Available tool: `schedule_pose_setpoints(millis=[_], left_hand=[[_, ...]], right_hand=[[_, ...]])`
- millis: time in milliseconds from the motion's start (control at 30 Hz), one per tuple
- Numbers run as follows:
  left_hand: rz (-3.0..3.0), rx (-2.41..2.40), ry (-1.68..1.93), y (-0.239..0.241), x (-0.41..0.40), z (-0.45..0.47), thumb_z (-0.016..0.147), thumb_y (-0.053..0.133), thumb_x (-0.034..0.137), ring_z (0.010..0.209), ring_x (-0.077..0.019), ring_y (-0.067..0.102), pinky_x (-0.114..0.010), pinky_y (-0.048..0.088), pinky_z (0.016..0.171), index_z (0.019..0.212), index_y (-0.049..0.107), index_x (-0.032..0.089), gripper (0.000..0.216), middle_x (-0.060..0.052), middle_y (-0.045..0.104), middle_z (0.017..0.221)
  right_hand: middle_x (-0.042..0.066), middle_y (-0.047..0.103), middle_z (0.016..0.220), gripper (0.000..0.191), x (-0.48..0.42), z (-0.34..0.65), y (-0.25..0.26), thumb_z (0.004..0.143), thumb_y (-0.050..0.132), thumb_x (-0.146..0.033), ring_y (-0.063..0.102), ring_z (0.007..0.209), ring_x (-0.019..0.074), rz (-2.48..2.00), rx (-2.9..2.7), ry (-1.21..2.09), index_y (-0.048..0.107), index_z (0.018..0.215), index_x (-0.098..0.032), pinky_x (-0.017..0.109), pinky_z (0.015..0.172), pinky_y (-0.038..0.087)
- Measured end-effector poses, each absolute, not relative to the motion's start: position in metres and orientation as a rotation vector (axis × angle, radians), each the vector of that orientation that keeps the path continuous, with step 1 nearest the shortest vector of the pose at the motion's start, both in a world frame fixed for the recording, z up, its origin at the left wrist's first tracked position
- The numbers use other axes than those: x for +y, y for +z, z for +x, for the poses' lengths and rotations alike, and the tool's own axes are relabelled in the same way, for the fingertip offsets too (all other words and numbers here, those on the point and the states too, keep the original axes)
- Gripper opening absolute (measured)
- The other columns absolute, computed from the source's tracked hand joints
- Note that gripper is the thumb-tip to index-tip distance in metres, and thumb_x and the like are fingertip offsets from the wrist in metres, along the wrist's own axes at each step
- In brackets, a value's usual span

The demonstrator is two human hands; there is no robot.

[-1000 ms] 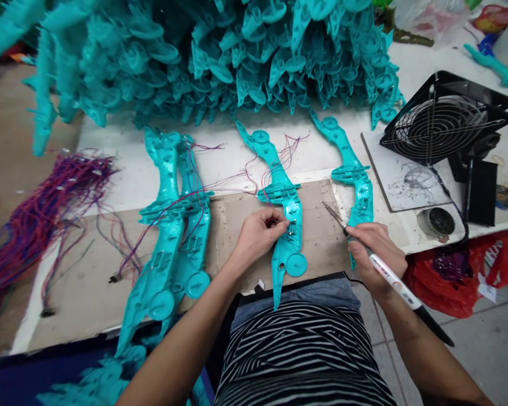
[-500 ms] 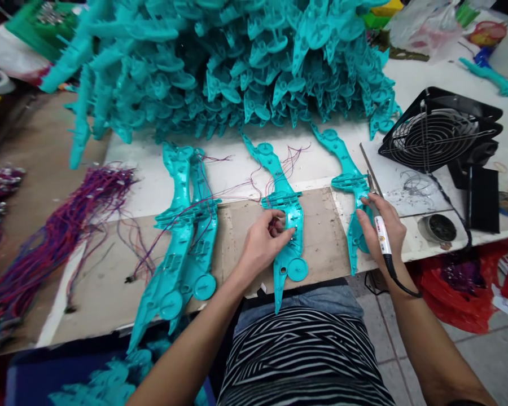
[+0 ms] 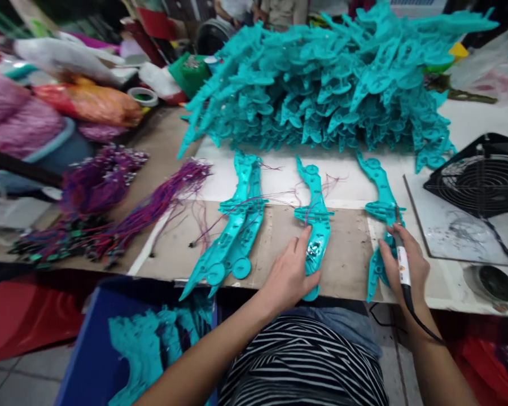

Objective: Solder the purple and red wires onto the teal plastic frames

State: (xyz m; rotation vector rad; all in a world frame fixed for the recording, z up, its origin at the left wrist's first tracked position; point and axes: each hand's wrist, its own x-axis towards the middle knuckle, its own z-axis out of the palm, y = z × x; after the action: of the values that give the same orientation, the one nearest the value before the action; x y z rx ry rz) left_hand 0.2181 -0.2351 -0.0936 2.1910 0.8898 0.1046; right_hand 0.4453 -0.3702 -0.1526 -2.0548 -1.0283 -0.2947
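My left hand (image 3: pixel 291 269) grips the left edge of the middle teal plastic bow-shaped part (image 3: pixel 320 235), its thumb low across the part and its fingers along the side. The hand covers some of the lower end. Thin red and purple wires (image 3: pixel 328 183) run from this part. My right hand (image 3: pixel 412 265) is closed around a white-handled soldering iron (image 3: pixel 403 265), tip pointing away from me, over another teal part (image 3: pixel 379 183) on the right. Two more teal parts (image 3: pixel 237 225) lie side by side on the left with wires across them.
A tall pile of teal parts (image 3: pixel 313 96) stands at the back. Wire bundles (image 3: pixel 161 203) lie left. On the right are a black fan (image 3: pixel 482 175), a white board (image 3: pixel 457 242) and a small round tin (image 3: pixel 495 283). A blue bin (image 3: pixel 84 344) with teal parts stands below the table edge.
The view has swung left, showing more wires and bags. My left fingers have moved from a pinch at the middle part to its edge. My right hand keeps the soldering iron.
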Motion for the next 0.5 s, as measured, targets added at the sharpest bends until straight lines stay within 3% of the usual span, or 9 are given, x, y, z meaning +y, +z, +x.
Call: schedule_pose_setpoints(millis=[167, 400, 500], left_hand=[[2.195, 0.814, 0.248, -0.065, -0.217, 0.155, 0.081, 0.065, 0.022, 0.138, -0.0302, 0.048, -0.045, 0.043, 0.114, 0.156, 0.024, 0.019, 0.086, -0.016, 0.041, 0.157], [2.276, 1.099, 0.284, -0.067, -0.155, 0.095, 0.077, 0.07, 0.025, 0.135, -0.0333, 0.051, -0.049, 0.041, 0.113, 0.153, 0.03, 0.015, 0.086, -0.02, 0.044, 0.154], [2.274, 1.073, 0.241, -0.072, -0.137, 0.083, 0.073, 0.077, 0.028, 0.129, -0.0333, 0.054, -0.048, 0.044, 0.109, 0.15, 0.036, 0.011, 0.088, -0.021, 0.053, 0.144]], right_hand=[[0.012, 0.071, 0.121, 0.052, -0.371, 0.436, -0.158, 0.089, 0.06, -0.049, 0.064, 0.119, 0.0294, -2.057, -0.974, -0.262, 0.061, 0.13, -0.018, 0.048, 0.107, 0.049], [0.011, 0.07, 0.122, 0.059, -0.36, 0.409, -0.148, 0.089, 0.056, -0.057, 0.066, 0.116, 0.0302, -2.055, -1.033, -0.209, 0.06, 0.133, -0.019, 0.048, 0.106, 0.05], [0.012, 0.07, 0.122, 0.065, -0.353, 0.399, -0.143, 0.088, 0.052, -0.063, 0.065, 0.116, 0.0332, -2.062, -1.059, -0.222, 0.059, 0.135, -0.019, 0.052, 0.107, 0.049]])
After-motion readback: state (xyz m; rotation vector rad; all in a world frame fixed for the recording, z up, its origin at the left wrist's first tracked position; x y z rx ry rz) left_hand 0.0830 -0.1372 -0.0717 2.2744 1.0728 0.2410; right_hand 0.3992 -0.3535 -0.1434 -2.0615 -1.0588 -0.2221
